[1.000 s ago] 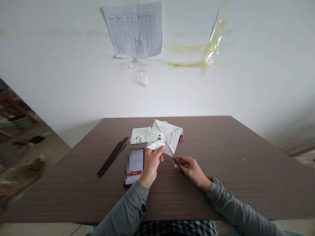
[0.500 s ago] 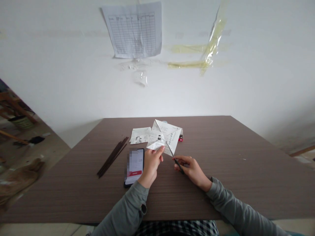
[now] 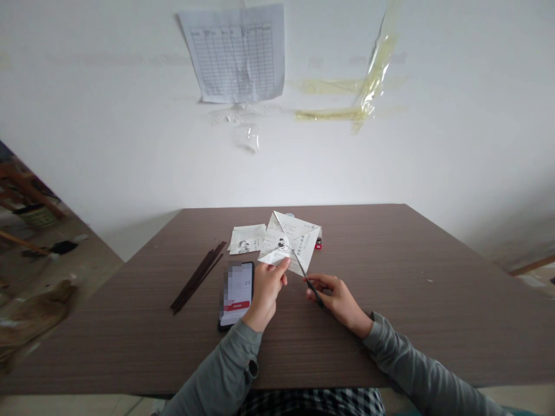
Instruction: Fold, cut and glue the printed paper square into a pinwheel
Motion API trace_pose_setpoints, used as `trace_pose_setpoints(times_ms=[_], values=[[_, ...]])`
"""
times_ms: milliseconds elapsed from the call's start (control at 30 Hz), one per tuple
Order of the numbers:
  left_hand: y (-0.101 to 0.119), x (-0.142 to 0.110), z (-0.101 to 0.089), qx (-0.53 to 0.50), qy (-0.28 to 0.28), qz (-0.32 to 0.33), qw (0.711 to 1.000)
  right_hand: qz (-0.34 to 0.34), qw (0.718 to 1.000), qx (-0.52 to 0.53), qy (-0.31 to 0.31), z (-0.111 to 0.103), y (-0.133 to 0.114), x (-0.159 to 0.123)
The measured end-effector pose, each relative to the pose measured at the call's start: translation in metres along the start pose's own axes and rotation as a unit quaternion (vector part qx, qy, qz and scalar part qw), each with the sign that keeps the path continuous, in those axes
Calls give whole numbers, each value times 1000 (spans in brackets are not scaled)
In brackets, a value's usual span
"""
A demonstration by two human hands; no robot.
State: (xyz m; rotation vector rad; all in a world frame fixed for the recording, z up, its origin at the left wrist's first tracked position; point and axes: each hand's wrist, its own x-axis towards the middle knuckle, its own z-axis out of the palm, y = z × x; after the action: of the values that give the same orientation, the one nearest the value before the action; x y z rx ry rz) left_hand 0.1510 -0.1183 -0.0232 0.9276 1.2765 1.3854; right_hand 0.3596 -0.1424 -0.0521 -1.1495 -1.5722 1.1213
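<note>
**Folded paper point(image 3: 295, 234) pinched in one hand, thin blade point(image 3: 310, 281) in the other**

So here's the setup, looking down at a brown wood-grain table point(image 3: 347, 245). The left hand point(image 3: 266, 293) is closed on the lower corner of the folded paper, thumb and fingers pinching it up off the tabletop. The paper is printed with text and a small black-and-white picture, and it sits around the middle of the frame, folded into overlapping triangular flaps.

The right hand point(image 3: 339, 301) is curled shut around the thin blade's dark lower end. The tool's tip touches the paper's lower right edge. Can't really tell if it's slim scissors or a craft knife at this size.

Just left of the hands, a phone point(image 3: 236, 294) lies face up with a red bar on screen and a blurred patch over part of it. Further left are some dark chopsticks point(image 3: 197, 277). A loose printed paper scrap point(image 3: 247, 238) sits just behind the phone, and a small red item point(image 3: 318, 243) peeks out from behind the folded paper.

Up top, a gridded sheet point(image 3: 234, 55) and yellowed tape point(image 3: 333, 114) are stuck on the white wall.
</note>
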Motion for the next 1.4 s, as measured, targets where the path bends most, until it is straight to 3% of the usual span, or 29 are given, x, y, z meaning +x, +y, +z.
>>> trace_pose_setpoints(times_ms=[500,1400], values=[[-9,4,-1,10,-5,3,1000,5,1000,1,2,0,-6,0],[-5,1,-1,-3,9,-4,1000,37,999,10,-23,-2,-12,-4]])
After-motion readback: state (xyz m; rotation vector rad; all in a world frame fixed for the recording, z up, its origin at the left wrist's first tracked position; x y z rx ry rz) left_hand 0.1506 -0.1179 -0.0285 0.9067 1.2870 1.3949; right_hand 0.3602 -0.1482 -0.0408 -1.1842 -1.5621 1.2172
